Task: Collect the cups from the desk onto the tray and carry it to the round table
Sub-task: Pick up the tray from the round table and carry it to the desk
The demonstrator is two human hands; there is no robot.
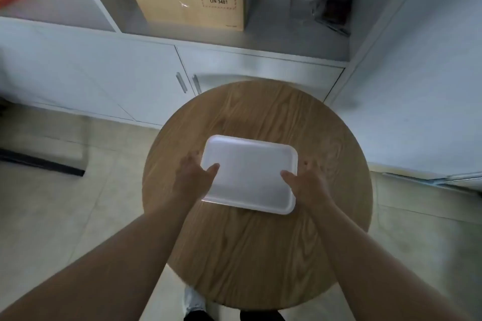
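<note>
Tray (249,173): white, rectangular, bare of cups, lying over the middle of the round wooden surface (260,255); whether it is resting there or just lifted cannot be told.
Left hand (194,176): gripping the tray's left short edge, thumb lying on top of the rim, fingers going underneath, so the grip is closing on the tray.
Right hand (303,181): mirroring it on the right short edge, thumb over the rim, fingers hidden below.
Reason for hold: taking both short ends is keeping the flat tray level (a one-sided hold would be tipping it).
Cups: none showing here; the desk they are sitting on is out of view.
Stage: judging by the bare tray, collecting is not yet done, and the tray is likely being picked up to go to the desk.
Surroundings: white cabinet (130,81) standing behind, cardboard box (187,0) sitting on the shelf above it.
</note>
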